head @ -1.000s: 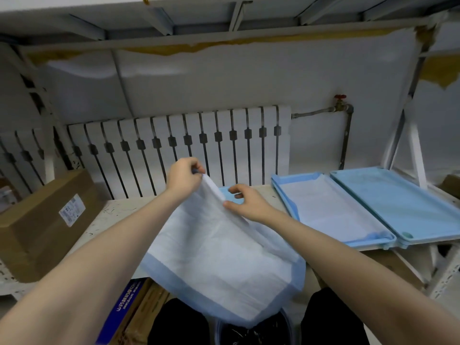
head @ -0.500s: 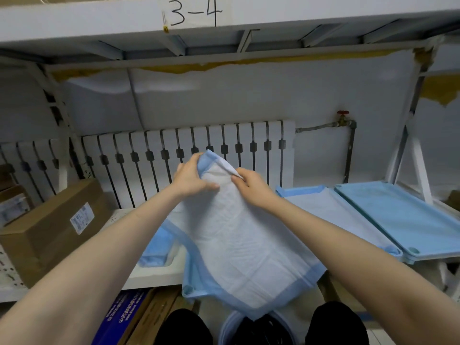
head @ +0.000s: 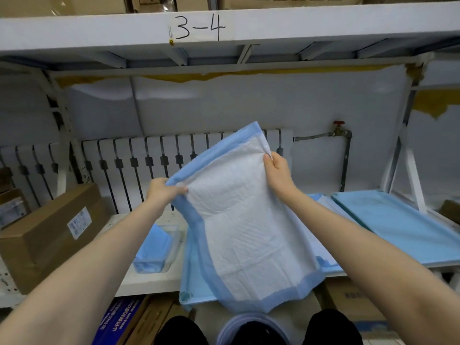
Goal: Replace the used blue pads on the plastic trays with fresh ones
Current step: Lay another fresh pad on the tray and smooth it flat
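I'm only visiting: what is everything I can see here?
pad: one, white with blue border, held up at centre
near tray: one, light blue, shelf edge behind the pad
bare tray: one, light blue, shelf at right
pack of folded pads: one, blue in clear wrap, shelf left of the pad
cardboard box: one, brown, shelf far left
radiator: one, white, back wall
valve: one, red handle, pipe at right
bucket: one, pale rim, below the shelf
left hand: one, fingers grip the pad's left edge
right hand: one, fingers pinch the pad's upper edge
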Motion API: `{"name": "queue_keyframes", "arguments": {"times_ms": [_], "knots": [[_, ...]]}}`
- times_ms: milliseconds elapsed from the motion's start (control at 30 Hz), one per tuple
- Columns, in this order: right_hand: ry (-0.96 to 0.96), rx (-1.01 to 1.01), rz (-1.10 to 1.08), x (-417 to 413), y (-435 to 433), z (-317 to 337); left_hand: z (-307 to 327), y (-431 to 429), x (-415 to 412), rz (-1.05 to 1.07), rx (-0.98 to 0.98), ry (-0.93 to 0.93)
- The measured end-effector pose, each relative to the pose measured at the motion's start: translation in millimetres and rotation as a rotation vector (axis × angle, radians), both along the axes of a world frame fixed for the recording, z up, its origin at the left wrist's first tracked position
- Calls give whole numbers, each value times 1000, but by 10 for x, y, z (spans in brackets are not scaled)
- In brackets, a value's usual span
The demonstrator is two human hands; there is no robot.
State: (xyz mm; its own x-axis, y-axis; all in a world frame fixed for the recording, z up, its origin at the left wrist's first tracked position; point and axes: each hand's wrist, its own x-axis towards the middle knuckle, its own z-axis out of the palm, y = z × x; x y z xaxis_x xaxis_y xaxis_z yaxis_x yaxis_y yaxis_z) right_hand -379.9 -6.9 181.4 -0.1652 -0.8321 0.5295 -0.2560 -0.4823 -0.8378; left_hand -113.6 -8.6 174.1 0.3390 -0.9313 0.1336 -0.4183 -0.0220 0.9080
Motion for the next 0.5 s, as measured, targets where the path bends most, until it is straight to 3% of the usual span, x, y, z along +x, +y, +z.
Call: {"name": "queue_keyframes", "arguments": {"times_ms": [100, 200, 333, 500], "knots": [[-99, 58, -12, -15, -17, 1, 36, 36, -46, 67, -196, 368], [-234, 134, -21, -17, -69, 10, 43, 36, -30, -41, -184, 581], [-359, 280, -90, -47, -110, 4, -53, 41, -113, -165, 60, 359], [-352, 432, 69, -158, -66, -139, 17, 12, -172, -60, -82, 354]]}}
